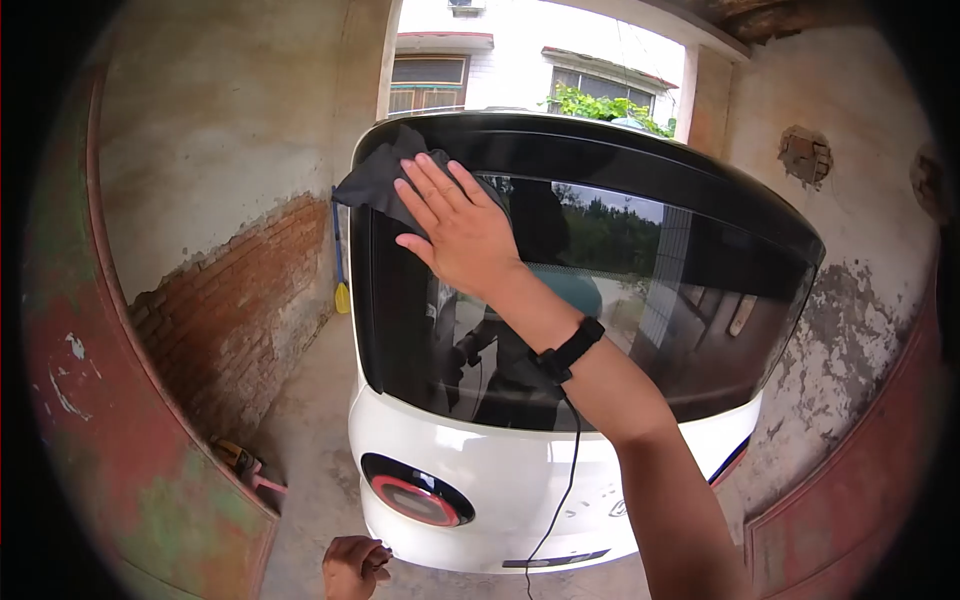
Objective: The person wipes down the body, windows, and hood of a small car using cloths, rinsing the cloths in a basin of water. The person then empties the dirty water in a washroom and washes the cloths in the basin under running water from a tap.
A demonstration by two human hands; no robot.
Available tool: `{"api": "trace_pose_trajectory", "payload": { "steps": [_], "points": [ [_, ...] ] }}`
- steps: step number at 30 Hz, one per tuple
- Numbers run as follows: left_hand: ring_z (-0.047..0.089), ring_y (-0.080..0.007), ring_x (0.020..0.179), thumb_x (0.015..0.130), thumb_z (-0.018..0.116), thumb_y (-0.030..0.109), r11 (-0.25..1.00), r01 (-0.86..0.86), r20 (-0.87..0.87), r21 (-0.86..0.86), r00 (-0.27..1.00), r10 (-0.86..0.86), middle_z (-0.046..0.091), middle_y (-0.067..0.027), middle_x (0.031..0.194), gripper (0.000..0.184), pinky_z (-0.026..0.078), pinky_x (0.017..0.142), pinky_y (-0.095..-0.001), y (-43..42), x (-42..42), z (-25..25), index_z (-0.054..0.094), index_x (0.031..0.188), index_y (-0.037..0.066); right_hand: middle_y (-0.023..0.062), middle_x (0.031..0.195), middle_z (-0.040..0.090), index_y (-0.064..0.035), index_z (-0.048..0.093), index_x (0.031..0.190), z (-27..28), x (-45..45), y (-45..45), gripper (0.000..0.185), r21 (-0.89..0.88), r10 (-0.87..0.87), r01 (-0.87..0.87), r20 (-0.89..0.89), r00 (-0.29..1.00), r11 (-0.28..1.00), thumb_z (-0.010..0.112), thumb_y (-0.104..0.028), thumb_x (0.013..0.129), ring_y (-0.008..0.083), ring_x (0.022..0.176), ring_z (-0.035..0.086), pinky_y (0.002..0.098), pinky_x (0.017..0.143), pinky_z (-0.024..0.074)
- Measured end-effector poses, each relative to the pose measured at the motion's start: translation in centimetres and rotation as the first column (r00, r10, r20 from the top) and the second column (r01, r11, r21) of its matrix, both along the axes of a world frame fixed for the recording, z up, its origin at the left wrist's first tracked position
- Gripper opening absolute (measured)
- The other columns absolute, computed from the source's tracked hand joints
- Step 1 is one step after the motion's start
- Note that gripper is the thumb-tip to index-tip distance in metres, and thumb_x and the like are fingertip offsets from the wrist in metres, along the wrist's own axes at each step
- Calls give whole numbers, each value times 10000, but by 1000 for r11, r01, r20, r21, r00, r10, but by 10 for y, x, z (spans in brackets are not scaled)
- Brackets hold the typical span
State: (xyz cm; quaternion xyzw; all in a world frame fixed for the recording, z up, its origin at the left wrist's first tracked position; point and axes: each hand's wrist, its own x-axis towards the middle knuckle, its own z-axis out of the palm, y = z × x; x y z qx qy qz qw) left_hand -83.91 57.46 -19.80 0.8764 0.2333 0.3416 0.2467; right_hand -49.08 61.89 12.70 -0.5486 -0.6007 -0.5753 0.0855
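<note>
My right hand lies flat with spread fingers on a dark grey cloth, pressing it against the upper left of a white car's rear window. One corner of the cloth sticks out past the window's black frame. A black band with a small device sits on my right wrist, and a black cable hangs from it. Low in the view, my left hand is held with curled fingers near the car's rear bumper, apart from it. Whatever those fingers may hold is too small to make out.
The round tail light stands out on the car's left rear. A red-green metal door is at the left, another door panel at the right. A yellow-ended, blue-handled tool leans by the worn brick wall.
</note>
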Motion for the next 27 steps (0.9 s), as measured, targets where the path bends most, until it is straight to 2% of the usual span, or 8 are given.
{"api": "trace_pose_trajectory", "payload": {
  "steps": [2,3,10,12,16,18,21,27],
  "points": [
    [586,-346,888,762,604,12,997,73,16,31,997,-74,648,-165,871,190,506,780,-433,4,2,6,632,950,-2,42,1485,327,-102,442,1360,0,-1,12,523,-78,-54,58,54,997,995,388,-425,951,188,1398,230,365,1153,131],
    [610,-271,813,599,635,16,998,55,42,17,998,-56,676,-46,841,299,486,745,-379,15,10,-4,676,888,85,30,1488,323,-117,438,1364,-2,-4,17,507,-137,-86,102,117,989,985,377,-415,958,177,1399,225,361,1154,131],
    [591,-273,806,583,638,-4,997,-38,72,75,997,32,656,-58,813,305,483,712,-386,43,-57,-12,660,878,70,6,1486,320,-163,444,1356,-167,23,-63,449,-707,149,59,229,962,704,353,-369,967,145,1398,211,369,1173,103],
    [586,-277,812,590,609,-20,991,-132,97,-29,986,134,652,-64,817,302,479,717,-388,41,-86,-27,655,876,63,22,1446,387,-158,459,1343,-151,28,-62,436,-731,179,43,223,958,681,412,-303,935,157,1361,303,374,1170,140],
    [573,-296,824,606,510,-61,940,-289,39,-180,953,301,639,-86,840,312,472,730,-400,37,-140,-31,644,869,41,22,1402,442,-196,444,1371,-12,-3,-18,461,-185,-89,116,149,985,976,456,-279,917,166,1351,322,379,1135,191],
    [568,-307,826,612,467,-68,924,-344,10,-168,936,351,636,-99,856,326,474,736,-405,33,-153,-41,635,874,30,22,1429,411,-181,443,1373,18,-5,16,467,17,-138,138,212,967,990,445,-279,916,166,1361,306,381,1137,188],
    [569,-304,842,611,484,-76,882,-427,39,-199,896,443,638,-98,853,331,476,737,-395,26,-149,-34,630,892,19,33,1447,387,-142,451,1363,-22,-18,58,470,46,-154,149,139,978,988,439,-272,912,170,1368,293,380,1142,177],
    [573,-294,835,597,522,-92,938,-339,79,-68,936,343,642,-93,857,343,475,731,-388,25,-141,-20,632,902,24,71,1352,486,-52,524,1263,-246,-29,60,439,-538,27,128,272,962,833,421,-312,924,197,1342,334,377,1160,133]
  ]
}}
